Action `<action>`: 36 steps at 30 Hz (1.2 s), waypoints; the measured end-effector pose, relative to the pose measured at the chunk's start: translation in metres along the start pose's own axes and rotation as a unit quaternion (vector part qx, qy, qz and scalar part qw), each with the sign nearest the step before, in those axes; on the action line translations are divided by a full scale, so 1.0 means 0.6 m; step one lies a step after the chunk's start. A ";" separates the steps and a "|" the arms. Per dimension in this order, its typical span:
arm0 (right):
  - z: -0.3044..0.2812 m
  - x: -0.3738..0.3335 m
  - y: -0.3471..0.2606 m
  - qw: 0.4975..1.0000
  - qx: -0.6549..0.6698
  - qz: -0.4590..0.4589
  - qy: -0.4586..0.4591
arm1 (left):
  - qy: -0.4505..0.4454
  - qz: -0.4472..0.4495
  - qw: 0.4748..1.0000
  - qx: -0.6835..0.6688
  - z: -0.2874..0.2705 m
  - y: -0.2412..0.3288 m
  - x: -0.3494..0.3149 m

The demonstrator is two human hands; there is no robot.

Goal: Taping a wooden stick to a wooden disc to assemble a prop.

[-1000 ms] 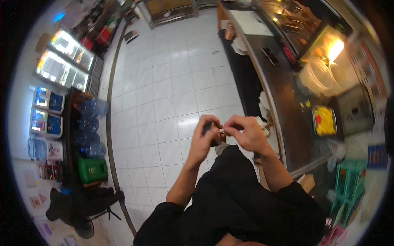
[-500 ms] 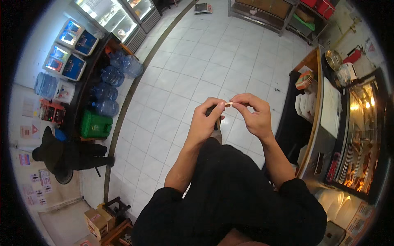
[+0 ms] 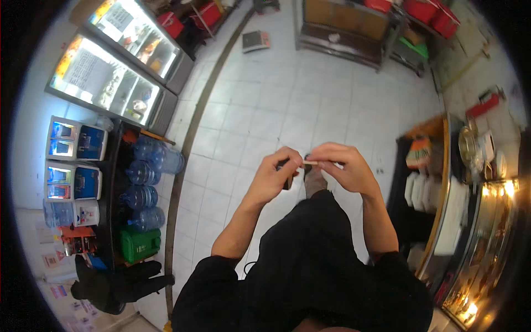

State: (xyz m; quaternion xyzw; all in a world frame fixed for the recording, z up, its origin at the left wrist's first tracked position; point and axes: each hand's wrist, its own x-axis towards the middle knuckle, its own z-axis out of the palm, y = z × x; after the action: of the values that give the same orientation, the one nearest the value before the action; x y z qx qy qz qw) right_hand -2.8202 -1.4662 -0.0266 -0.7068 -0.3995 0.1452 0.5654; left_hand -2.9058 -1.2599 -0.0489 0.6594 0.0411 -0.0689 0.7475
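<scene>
Both of my hands meet in front of me, above the tiled floor. A thin pale stick (image 3: 311,162) spans the gap between them; its exact kind is too small to tell. My right hand (image 3: 347,166) pinches it between thumb and fingers. At its other end are the fingertips of my left hand (image 3: 271,176). The closed fingers of that hand also hold a dark, flat object (image 3: 288,181) with a brownish edge, mostly hidden by the palm. Below the hands, my foot (image 3: 315,181) shows on the floor.
Left stand large blue water bottles (image 3: 145,196), a green bin (image 3: 140,244) and lit glass-door fridges (image 3: 105,77). A person in dark clothes (image 3: 119,288) is at lower left. On the right are a counter (image 3: 448,227) and a glowing grill cabinet (image 3: 484,249). A scale (image 3: 255,41) lies ahead.
The view has shifted forward and turned, with the fridges and metal table now nearer. My hands stay together, slightly lower in the picture, and more of the pale stick shows.
</scene>
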 end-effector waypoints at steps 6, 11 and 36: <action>-0.096 0.408 0.125 0.988 0.138 0.064 -0.033 | 0.103 -0.085 0.951 -0.280 -0.155 0.091 0.315; -0.076 0.737 0.223 0.988 0.132 0.044 -0.061 | 0.282 -0.007 0.921 -0.270 -0.322 0.136 0.504; -0.330 2.216 0.778 0.969 0.083 0.222 0.075 | 0.265 0.216 0.832 0.438 -1.277 0.436 1.856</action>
State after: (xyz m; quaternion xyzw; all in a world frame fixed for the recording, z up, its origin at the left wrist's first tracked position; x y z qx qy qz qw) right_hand -1.6539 -0.6516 -0.0632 -0.7373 -0.1757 0.2457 0.6043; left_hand -1.7426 -0.5228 -0.0595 0.9026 0.0597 0.2609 0.3372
